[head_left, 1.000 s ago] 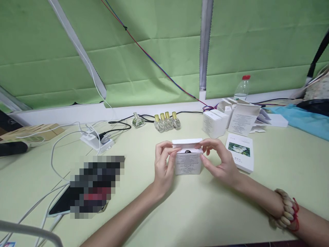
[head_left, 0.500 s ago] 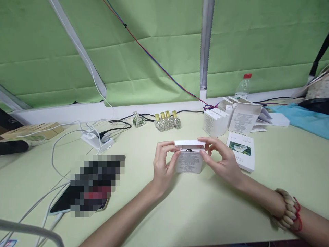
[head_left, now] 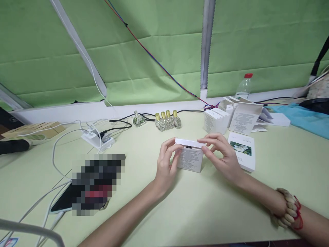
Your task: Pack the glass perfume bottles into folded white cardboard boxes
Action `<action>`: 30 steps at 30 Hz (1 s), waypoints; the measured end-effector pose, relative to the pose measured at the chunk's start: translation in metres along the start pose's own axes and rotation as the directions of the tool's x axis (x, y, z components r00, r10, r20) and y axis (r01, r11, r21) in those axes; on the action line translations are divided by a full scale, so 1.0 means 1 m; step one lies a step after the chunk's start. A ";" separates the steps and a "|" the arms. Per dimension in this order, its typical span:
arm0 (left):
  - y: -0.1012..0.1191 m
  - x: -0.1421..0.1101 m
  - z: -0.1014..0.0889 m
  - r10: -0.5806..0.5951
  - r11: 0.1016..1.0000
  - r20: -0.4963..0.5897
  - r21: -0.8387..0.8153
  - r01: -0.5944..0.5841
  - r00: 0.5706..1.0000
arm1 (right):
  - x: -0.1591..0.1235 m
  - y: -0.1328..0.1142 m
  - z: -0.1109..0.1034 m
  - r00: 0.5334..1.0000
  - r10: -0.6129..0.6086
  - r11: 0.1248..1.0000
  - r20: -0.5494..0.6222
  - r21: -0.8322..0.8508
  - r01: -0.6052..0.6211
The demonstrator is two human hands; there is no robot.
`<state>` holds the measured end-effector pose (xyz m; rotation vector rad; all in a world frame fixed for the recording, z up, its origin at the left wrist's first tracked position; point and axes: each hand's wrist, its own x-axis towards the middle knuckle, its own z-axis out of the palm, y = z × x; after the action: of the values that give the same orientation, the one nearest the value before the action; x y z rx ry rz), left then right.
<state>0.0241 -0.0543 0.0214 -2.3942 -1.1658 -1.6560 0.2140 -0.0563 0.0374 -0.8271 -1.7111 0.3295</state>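
Observation:
A small white carton with grey print on its front stands on the table between my hands. Its top flap is partly lowered, and a dark round bit shows in the gap under it. My left hand grips the carton's left side, thumb at the front edge and fingers up by the flap. My right hand pinches the flap's right end and the carton's upper right corner. What else lies inside the carton is hidden.
Behind stand several glass bottles with gold caps and one without a gold cap. Cartons, a flat white box and a plastic bottle are at right. At left are a power strip and cables.
The carton's lid flap has come down, narrowing the gap. The carton has turned slightly, and my left hand has shifted a little to the right.

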 end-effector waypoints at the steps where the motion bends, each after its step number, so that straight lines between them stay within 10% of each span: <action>1: 0.000 0.000 0.000 -0.004 1.000 0.003 -0.003 0.004 1.000 | 0.000 0.000 0.000 1.000 0.002 1.000 0.006 0.002 -0.002; 30: 0.016 -0.002 0.003 -0.099 0.995 0.032 0.002 0.099 0.995 | -0.004 0.005 -0.001 0.972 0.040 0.980 0.230 0.179 -0.083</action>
<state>0.0350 -0.0657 0.0251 -2.4084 -1.3108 -1.6491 0.2169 -0.0557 0.0319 -0.7260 -1.8330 0.6378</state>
